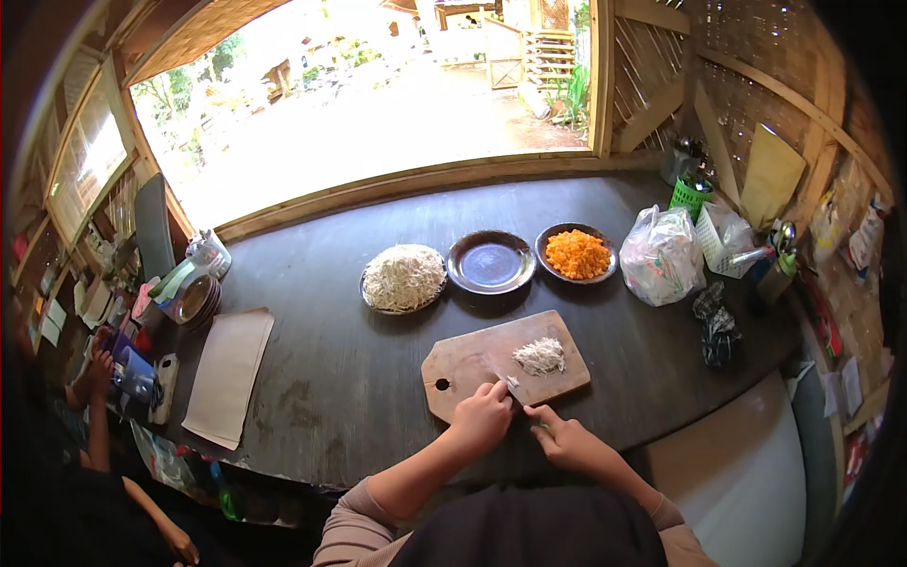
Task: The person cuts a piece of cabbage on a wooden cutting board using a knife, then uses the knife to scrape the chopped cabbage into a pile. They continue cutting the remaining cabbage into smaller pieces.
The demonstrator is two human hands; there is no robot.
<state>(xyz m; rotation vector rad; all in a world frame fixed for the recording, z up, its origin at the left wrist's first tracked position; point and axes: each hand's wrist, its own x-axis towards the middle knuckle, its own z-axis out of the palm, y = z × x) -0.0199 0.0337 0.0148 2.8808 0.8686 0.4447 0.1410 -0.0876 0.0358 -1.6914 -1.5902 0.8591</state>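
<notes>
A wooden cutting board lies before me, with a small heap of chopped pale sprouts on its right side. My left hand is closed at the board's near edge, fingers bunched beside the blade; pale sprout bits show at the fingertips. My right hand grips a knife by its handle, the blade angled up and left onto the board. Behind the board stand a plate heaped with pale, thin bean sprouts, a dark plate with nothing on it, and a plate of chopped orange pieces.
A filled white plastic bag and a crumpled black bag sit to the right, near a green basket. At left lie a brown paper sheet and stacked bowls. Another person's arm shows at lower left.
</notes>
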